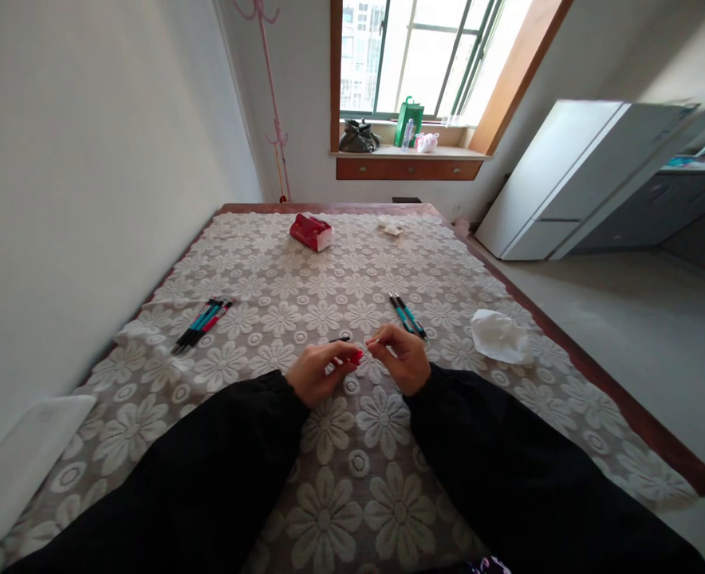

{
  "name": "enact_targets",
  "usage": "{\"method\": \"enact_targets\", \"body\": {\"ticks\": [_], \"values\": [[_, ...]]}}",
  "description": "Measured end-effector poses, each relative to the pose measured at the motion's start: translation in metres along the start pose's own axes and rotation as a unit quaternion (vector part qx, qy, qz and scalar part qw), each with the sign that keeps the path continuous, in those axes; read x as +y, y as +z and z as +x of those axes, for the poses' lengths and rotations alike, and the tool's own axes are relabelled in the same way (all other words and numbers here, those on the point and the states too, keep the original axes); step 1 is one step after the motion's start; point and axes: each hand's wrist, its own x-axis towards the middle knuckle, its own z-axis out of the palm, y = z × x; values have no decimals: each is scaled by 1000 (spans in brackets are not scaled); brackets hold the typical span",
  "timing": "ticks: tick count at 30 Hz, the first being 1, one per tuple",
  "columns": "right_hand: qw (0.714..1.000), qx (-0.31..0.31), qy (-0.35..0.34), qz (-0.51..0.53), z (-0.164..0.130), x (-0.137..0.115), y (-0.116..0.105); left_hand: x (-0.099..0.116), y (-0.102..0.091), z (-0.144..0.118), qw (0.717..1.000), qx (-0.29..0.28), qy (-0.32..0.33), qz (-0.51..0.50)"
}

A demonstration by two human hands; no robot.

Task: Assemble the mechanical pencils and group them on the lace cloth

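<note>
My left hand (322,371) is closed in a pinch on a small red pen part (357,358), held just above the patterned tablecloth (358,462). Close beside it, my right hand (401,357) pinches something too small to name. A short black piece (340,340) shows just beyond my left fingers; whether it lies on the cloth or is held I cannot tell. Two teal and black pens (401,307) lie past my right hand, partly hidden by it. Farther left rests a bunch of several pens (202,325), teal, black and red.
A red tissue pack (311,232) and a small whitish item (390,229) lie toward the far end. On the right is a crumpled white plastic bag (501,336). A white tray-like object (26,466) sits at the near left, by the wall.
</note>
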Motion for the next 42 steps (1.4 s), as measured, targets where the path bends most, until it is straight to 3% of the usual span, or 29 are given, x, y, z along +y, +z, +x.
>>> {"method": "enact_targets", "body": {"ticks": [18, 26, 31, 42], "values": [[997, -10, -8, -70, 3, -8, 6, -2, -1, 0, 1000, 1, -19, -18], [998, 5, -28, -57, 1, -18, 7, -1, 1, -4, 999, 30, 23, -30], [995, -4, -57, -79, 0, -25, 6, -1, 0, -3, 999, 12, 23, -39], [992, 17, -95, -86, 0, -27, 7, -3, 0, -1, 998, 37, -29, -43]]}}
